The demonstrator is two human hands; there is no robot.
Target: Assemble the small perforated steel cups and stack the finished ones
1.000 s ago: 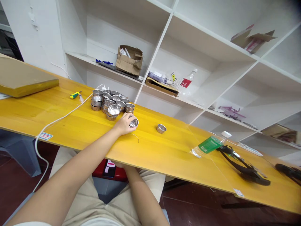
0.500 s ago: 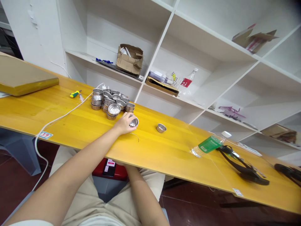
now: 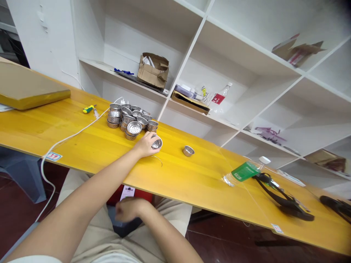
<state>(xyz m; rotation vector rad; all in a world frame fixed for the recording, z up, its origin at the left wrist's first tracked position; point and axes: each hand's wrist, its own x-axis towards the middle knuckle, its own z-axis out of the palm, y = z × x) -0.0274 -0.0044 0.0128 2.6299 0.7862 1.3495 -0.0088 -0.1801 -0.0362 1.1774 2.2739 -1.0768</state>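
Near the back edge of my table (image 3: 203, 182) stand stacked cups (image 3: 134, 128); rightward, a lone cup (image 3: 188, 151), then a bottle (image 3: 245, 171).

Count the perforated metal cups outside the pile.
2: the held cup in the left hand, beside the pile, and the lone cup on the yellow table, farther right. The hand may hide more.

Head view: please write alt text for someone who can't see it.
The left hand grips a perforated metal strainer cup beside a pile of similar cups on a yellow wooden table; a lone cup and a green-labelled bottle sit farther right. The right hand, blurred, shows below the table's near edge.
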